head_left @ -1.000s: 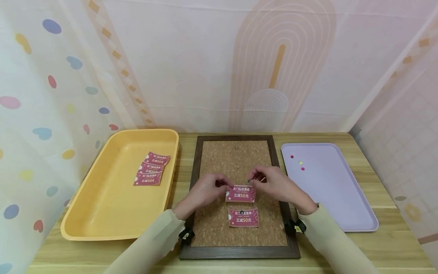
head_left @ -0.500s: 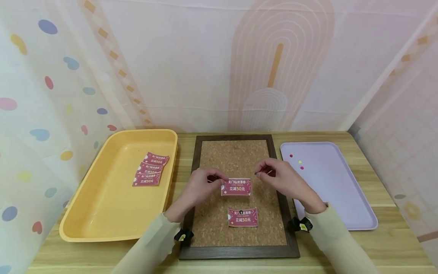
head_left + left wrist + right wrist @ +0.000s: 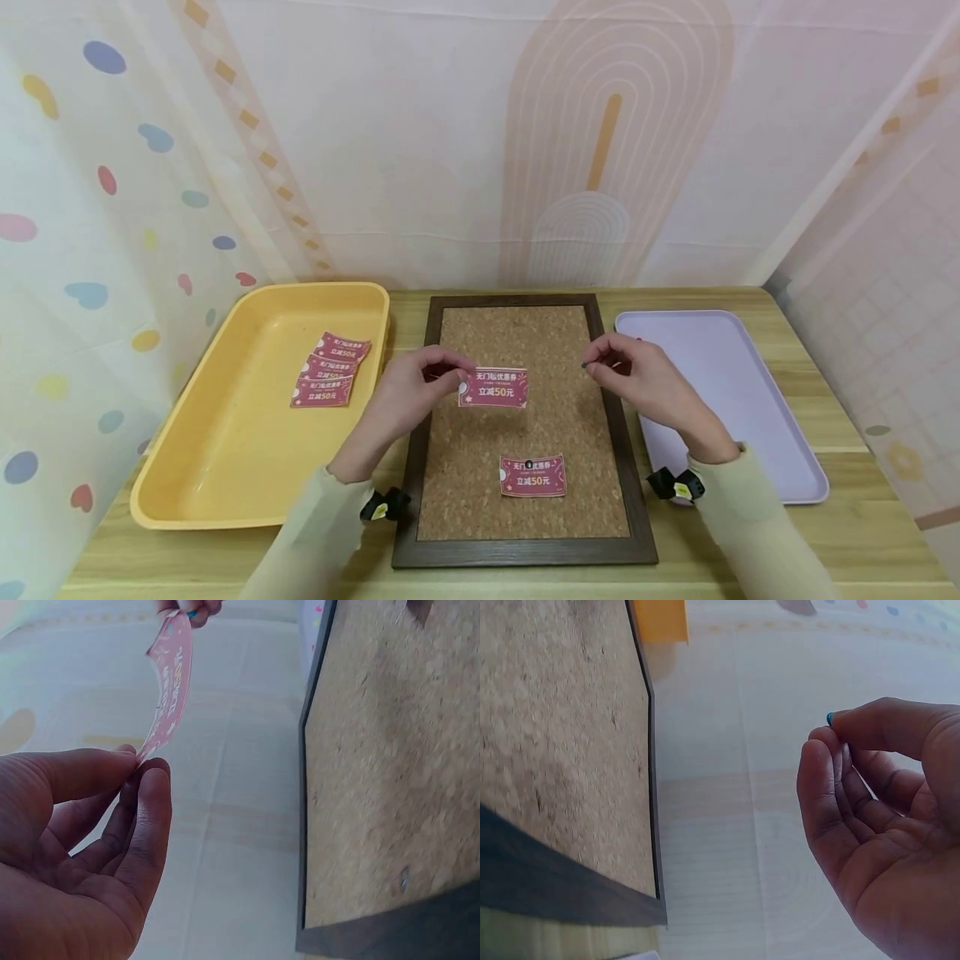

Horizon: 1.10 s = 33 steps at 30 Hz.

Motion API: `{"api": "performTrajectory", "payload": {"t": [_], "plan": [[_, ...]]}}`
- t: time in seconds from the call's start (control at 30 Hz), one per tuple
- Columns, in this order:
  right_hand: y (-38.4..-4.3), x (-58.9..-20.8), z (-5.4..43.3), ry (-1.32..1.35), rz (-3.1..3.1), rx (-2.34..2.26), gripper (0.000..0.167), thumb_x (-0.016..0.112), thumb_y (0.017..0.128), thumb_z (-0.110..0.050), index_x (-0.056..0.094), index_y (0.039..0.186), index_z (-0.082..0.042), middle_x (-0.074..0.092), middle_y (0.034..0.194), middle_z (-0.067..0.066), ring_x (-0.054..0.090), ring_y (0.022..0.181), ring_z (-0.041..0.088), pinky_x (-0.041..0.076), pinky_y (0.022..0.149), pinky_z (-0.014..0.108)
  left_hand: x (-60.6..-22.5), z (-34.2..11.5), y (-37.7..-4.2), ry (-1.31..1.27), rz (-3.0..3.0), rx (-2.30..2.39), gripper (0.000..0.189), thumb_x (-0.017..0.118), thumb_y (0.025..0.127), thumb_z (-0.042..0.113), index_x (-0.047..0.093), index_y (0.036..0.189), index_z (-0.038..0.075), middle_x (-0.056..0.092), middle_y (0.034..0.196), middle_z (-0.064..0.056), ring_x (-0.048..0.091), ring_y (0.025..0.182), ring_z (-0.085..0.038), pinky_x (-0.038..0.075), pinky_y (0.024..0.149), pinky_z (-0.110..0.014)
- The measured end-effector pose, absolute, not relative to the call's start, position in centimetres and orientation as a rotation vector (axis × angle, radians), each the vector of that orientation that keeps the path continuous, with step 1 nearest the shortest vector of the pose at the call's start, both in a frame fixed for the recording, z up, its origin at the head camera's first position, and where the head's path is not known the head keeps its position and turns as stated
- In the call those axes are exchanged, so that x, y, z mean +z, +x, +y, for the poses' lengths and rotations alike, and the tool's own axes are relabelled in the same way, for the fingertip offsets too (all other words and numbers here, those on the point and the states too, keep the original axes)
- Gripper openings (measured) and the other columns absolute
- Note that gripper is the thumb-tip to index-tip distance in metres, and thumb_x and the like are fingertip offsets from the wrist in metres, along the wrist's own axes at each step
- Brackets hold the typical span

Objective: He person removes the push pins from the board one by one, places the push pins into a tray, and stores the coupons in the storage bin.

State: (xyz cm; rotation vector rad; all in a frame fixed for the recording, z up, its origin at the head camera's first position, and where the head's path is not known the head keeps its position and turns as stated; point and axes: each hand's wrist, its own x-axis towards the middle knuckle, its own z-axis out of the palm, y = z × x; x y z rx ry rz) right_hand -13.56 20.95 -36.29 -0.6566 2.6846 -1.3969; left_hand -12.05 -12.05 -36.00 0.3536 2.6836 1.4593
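My left hand pinches the left edge of a pink paper coupon and holds it up over the framed cork board. In the left wrist view this coupon bows between thumb and fingertips. My right hand, over the board's right edge, pinches a small blue thumbtack between thumb and fingertip; only its coloured tip shows. Lower on the board lies a second coupon, with a black thumbtack through its upper middle.
To the left stands a yellow tray with several overlapping coupons inside. A lilac tray lies to the right, partly behind my right hand. A patterned curtain hangs behind the wooden table.
My left hand has lifted the coupon away from the board's middle, up and to the left. My right hand has drawn back to the right with the thumbtack, widening the gap between the hands.
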Motion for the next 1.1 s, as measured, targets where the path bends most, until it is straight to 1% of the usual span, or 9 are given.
{"api": "performTrajectory", "payload": {"t": [0.37,0.67,0.73,0.8,0.87,0.93,0.97,1.03,1.1], "plan": [[-13.6,-35.9,22.3,-0.589,2.749,-1.353,0.007,0.066,0.100,-0.011,0.070,0.105,-0.009,0.070,0.095,0.004,0.063,0.086,0.017,0.051,0.078,0.029,-35.0,-15.1,-11.8,0.265,2.730,1.475,0.016,0.067,0.100,0.010,0.079,0.110,0.008,0.074,0.103,-0.008,0.057,0.080,-0.022,0.048,0.066,-0.029],[-13.9,-36.0,23.6,-0.575,2.807,-1.325,0.007,0.067,0.099,-0.010,0.070,0.104,-0.007,0.071,0.092,0.001,0.064,0.084,0.014,0.051,0.075,0.026,-34.0,-17.7,-11.6,0.232,2.820,1.409,0.015,0.068,0.099,0.010,0.079,0.108,0.008,0.074,0.099,-0.009,0.056,0.078,-0.024,0.047,0.062,-0.029],[-14.0,-36.1,23.9,-0.568,2.811,-1.328,0.007,0.067,0.098,-0.009,0.071,0.104,-0.007,0.071,0.092,0.003,0.064,0.084,0.014,0.051,0.074,0.026,-33.8,-18.2,-11.7,0.229,2.852,1.385,0.015,0.068,0.098,0.010,0.080,0.108,0.007,0.074,0.097,-0.009,0.057,0.077,-0.024,0.046,0.069,-0.032],[-14.0,-36.2,24.3,-0.557,2.813,-1.325,0.006,0.067,0.098,-0.008,0.070,0.103,-0.007,0.071,0.091,0.005,0.064,0.082,0.014,0.051,0.073,0.025,-33.6,-18.7,-11.8,0.229,2.880,1.353,0.015,0.069,0.098,0.010,0.080,0.108,0.008,0.075,0.094,-0.008,0.058,0.076,-0.023,0.046,0.090,-0.040],[-14.0,-36.2,24.7,-0.545,2.808,-1.325,0.006,0.067,0.098,-0.008,0.070,0.103,-0.007,0.070,0.091,0.006,0.064,0.081,0.014,0.051,0.072,0.025,-33.4,-19.2,-11.8,0.216,2.882,1.334,0.015,0.068,0.099,0.011,0.080,0.108,0.009,0.074,0.087,-0.005,0.057,0.069,-0.021,0.043,0.092,-0.042],[-14.0,-36.2,25.0,-0.523,2.808,-1.319,0.005,0.067,0.098,-0.008,0.069,0.102,-0.008,0.070,0.090,0.005,0.064,0.080,0.014,0.051,0.071,0.025,-33.4,-19.7,-11.8,0.207,2.858,1.345,0.015,0.068,0.099,0.012,0.079,0.109,0.009,0.072,0.081,-0.005,0.055,0.062,-0.020,0.041,0.095,-0.037],[-14.0,-36.2,25.2,-0.517,2.810,-1.314,0.005,0.066,0.098,-0.007,0.069,0.102,-0.008,0.069,0.090,0.005,0.064,0.080,0.014,0.051,0.071,0.025,-33.3,-19.9,-11.8,0.195,2.842,1.349,0.016,0.068,0.100,0.013,0.079,0.109,0.009,0.070,0.080,-0.005,0.054,0.061,-0.019,0.047,0.088,-0.034],[-14.0,-36.1,25.5,-0.505,2.813,-1.308,0.006,0.066,0.097,-0.007,0.069,0.102,-0.007,0.068,0.089,0.004,0.064,0.080,0.014,0.051,0.071,0.025,-33.3,-20.4,-11.7,0.174,2.821,1.350,0.016,0.068,0.100,0.014,0.079,0.110,0.009,0.069,0.081,-0.005,0.054,0.060,-0.018,0.047,0.065,-0.028],[-14.0,-36.1,25.8,-0.502,2.824,-1.299,0.006,0.067,0.097,-0.006,0.070,0.102,-0.006,0.068,0.089,0.003,0.063,0.080,0.014,0.051,0.071,0.025,-33.3,-21.0,-11.6,0.172,2.820,1.346,0.017,0.068,0.100,0.016,0.079,0.112,0.008,0.069,0.088,-0.006,0.056,0.068,-0.017,0.049,0.062,-0.025]]}}
